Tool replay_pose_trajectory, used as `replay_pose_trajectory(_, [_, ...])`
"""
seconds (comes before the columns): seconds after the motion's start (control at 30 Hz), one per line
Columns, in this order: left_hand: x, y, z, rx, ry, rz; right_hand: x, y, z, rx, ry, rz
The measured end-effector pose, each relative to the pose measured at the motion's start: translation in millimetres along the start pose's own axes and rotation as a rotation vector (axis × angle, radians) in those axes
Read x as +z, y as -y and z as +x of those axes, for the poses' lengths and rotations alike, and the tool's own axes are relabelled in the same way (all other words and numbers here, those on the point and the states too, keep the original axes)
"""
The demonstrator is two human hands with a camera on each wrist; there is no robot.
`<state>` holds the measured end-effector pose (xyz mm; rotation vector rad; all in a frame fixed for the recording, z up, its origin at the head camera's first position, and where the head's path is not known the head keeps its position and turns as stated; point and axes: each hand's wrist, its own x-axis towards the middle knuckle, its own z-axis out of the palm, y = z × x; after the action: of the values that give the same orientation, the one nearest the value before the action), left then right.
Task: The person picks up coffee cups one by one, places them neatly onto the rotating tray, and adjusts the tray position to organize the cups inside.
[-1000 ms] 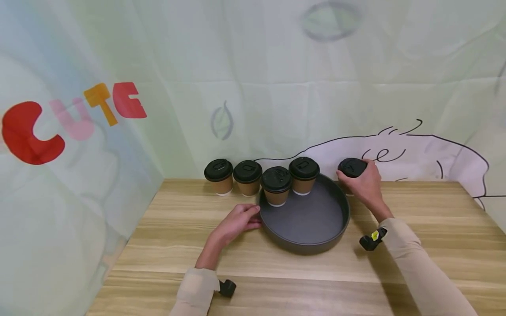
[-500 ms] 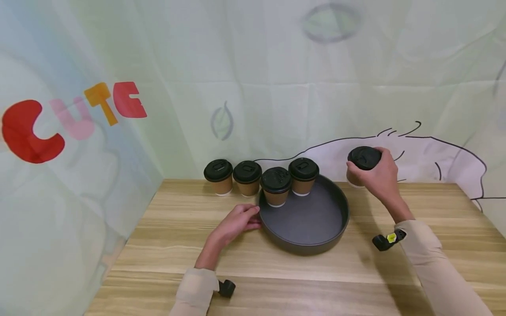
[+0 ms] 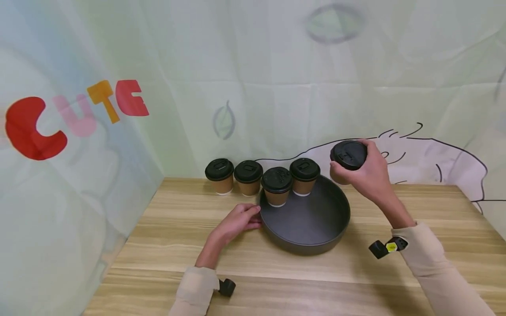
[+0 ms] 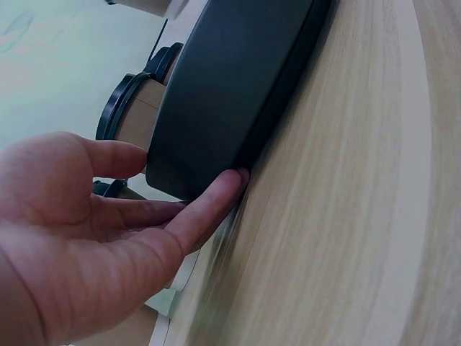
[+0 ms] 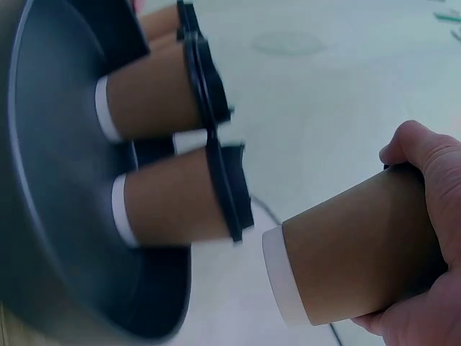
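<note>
My right hand point(image 3: 369, 171) grips a brown paper coffee cup point(image 5: 360, 249) with a black lid. Held slightly tilted, this cup hangs in the air by the far right rim of a round dark grey tray point(image 3: 310, 224). Two similar lidded coffee cups stand inside the tray at its far left, a nearer cup point(image 3: 276, 197) and a farther cup point(image 3: 303, 186). On the tray's left side, my left hand point(image 3: 239, 221) touches the outer wall. In the left wrist view its fingers point(image 4: 205, 209) lie rather straight, from the rim down to the base.
Two more lidded coffee cups, an outer cup point(image 3: 222, 185) and an inner cup point(image 3: 249, 188), stand on the wooden table point(image 3: 189, 237) left of the tray. A printed cloth backdrop point(image 3: 272, 109) rises directly behind the table's far edge.
My right hand has lifted the coffee cup from beside the tray's far right, first up and rightward, then back left toward the rim. My left hand and the tray stay put.
</note>
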<state>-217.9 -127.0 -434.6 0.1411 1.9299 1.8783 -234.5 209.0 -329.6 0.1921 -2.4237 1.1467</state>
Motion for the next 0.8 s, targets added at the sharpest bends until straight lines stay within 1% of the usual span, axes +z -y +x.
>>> replay_pose_trajectory(0.13, [0.7,-0.2,-0.8,0.003,0.0,0.004,8.6,14,-4,-0.035,0.022,0.029])
replay_pose_trajectory(0.37, [0.7,0.4,0.1,0.007,-0.004,0.002,24.1,30,-16,-0.063,0.097,0.067])
replay_pose_trajectory(0.63, [0.8,1.7,1.6,0.008,-0.005,0.0,46.6,39,-30,-0.081,0.149,0.121])
replay_pose_trajectory(0.8, [0.9,2.1,1.1,0.013,-0.004,-0.001,61.6,42,-42,-0.084,0.195,0.121])
